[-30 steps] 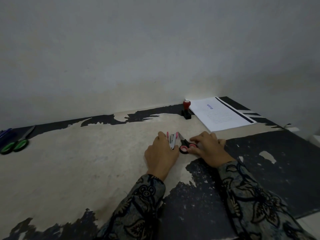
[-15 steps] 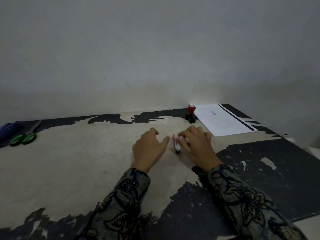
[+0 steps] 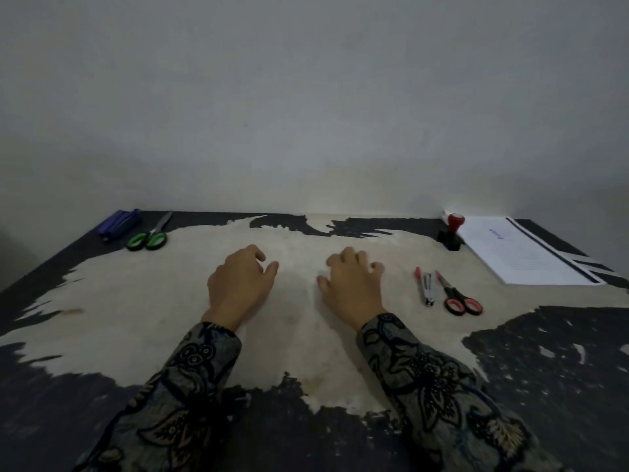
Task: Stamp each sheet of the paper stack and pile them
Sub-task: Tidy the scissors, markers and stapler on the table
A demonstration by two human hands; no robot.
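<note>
A stack of white printed paper (image 3: 524, 253) lies at the table's far right corner. Just left of it stands a stamp (image 3: 452, 235) with a red knob on a black base. My left hand (image 3: 240, 284) and my right hand (image 3: 352, 284) rest on the worn middle of the table (image 3: 136, 301), fingers loosely curled, holding nothing. Both hands are well left of the stamp and the paper.
A pink stapler (image 3: 427, 287) and red-handled scissors (image 3: 457, 296) lie side by side right of my right hand. Green-handled scissors (image 3: 149, 236) and a blue object (image 3: 119, 223) lie at the far left. A grey wall stands behind the table.
Both hands let go of the stapler and red scissors and moved left to the table's middle. The view swung left, so the green scissors and blue object show more fully.
</note>
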